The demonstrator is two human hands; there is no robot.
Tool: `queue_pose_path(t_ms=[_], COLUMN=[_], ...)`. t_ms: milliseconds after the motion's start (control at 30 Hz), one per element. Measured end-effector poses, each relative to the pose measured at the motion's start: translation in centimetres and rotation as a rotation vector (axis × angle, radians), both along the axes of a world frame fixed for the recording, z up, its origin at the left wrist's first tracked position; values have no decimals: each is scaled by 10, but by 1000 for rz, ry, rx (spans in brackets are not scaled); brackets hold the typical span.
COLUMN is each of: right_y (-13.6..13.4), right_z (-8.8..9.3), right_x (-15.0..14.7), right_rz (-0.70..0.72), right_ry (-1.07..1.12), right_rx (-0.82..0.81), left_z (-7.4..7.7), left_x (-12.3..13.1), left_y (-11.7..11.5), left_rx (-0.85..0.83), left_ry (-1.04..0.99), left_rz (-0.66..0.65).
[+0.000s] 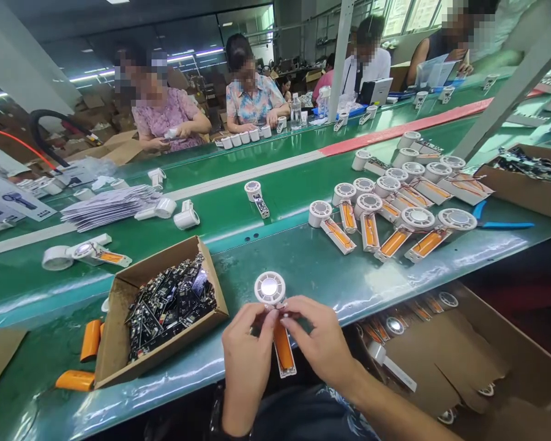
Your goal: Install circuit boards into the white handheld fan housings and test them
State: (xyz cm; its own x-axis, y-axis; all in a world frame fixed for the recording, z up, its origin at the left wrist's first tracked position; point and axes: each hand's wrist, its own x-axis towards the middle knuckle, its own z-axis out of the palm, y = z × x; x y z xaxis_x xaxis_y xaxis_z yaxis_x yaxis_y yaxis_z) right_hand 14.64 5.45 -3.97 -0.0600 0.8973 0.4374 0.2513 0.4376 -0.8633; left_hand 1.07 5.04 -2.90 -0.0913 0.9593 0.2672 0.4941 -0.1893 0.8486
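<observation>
The left hand (248, 361) and right hand (319, 337) hold a white fan head (270, 288) upright, their fingers (294, 306) closed closely on its neck. Its orange battery (283, 346) extends downward, over the tabletop (275, 260) edge.

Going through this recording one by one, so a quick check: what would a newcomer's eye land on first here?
First come the two bare hands at bottom centre, the left hand and right hand pinching a round white unit with an orange cell attached. Above and to the right, rows of similar units lie on the green belt. To the left of the hands sits a cardboard box heaped with black circuit boards.
</observation>
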Motion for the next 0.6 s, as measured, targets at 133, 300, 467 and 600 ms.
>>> queue_pose_path(t_ms=[133,300,467,600], right_y=[-2,-6,-11,-17], right_z=[-6,-6,-6,-7], right_x=[-9,-12,-11,-12], right_rz=[-107,-166,-144,-144], right_ry=[-40,-109,-113,-154], right_rx=[82,183,164,198], left_z=[-1,-4,-6,-8], left_x=[-2,-2,-2,-7], left_y=[-3,-15,-17,-16], left_rx=[0,71,145,186], left_ry=[-26,36,57,101], left_rz=[-9,-2,-4,19])
